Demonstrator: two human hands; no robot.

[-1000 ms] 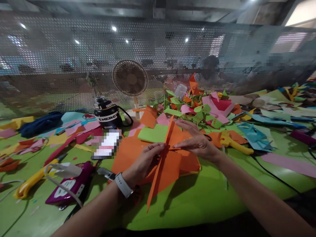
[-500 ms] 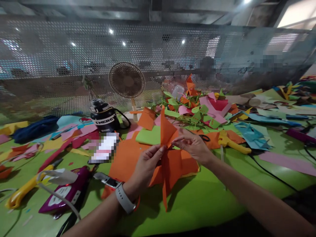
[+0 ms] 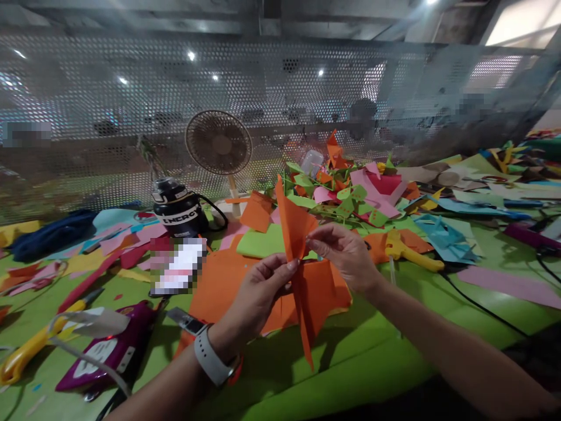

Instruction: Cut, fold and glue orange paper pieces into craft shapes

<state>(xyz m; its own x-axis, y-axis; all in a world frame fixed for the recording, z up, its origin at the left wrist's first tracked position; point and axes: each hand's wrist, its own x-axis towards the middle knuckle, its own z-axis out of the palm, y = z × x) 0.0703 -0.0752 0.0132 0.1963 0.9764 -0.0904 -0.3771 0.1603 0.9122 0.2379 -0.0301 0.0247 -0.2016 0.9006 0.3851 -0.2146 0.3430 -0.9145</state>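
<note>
A folded orange paper piece (image 3: 309, 298) stands upright above the table, pinched in at its middle. My left hand (image 3: 269, 286) grips this narrow middle between thumb and fingers, and a pale watch strap circles that wrist. On the right of the fold, my right hand (image 3: 344, 251) has thumb and forefinger closed at the edge of the upper flap. Flat orange sheets (image 3: 219, 280) lie beneath, with a folded green sheet (image 3: 260, 242) behind my left hand.
Behind stand a black bottle (image 3: 177, 210) and a fan (image 3: 219, 143). A yellow glue gun (image 3: 414, 254) lies at the right, a purple pouch-like item (image 3: 109, 351) at the left. Colored paper cutouts (image 3: 342, 193) are heaped at the back.
The orange piece has turned and tilted, its top leaning left and its lower tip shifting right. My right hand has risen slightly along the flap. The view has shifted a little.
</note>
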